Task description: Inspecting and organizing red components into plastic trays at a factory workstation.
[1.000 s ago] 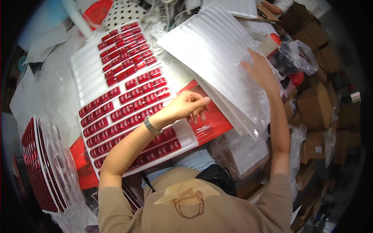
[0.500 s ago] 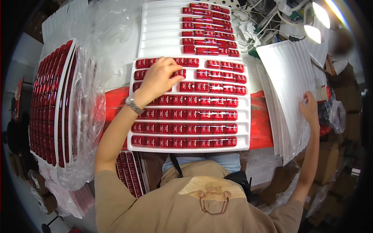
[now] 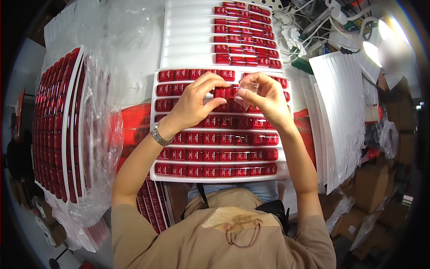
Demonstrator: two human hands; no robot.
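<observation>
Both hands over near tray [image 3: 179, 175]: left hand [image 3: 195, 101] grip pinched on red piece [image 3: 222, 93], right hand [image 3: 264, 96] grip pinched on clear cap [image 3: 247, 89].

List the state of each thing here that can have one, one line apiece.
Near tray: almost full of red pieces, rows lined up.
Far tray: only partly filled, left side bare.
Red piece: pinched in left hand, above the near tray.
Right hand: holding a small clear item.
Empty white trays: stacked at right.
Bagged trays: filled, stacked on edge.
</observation>
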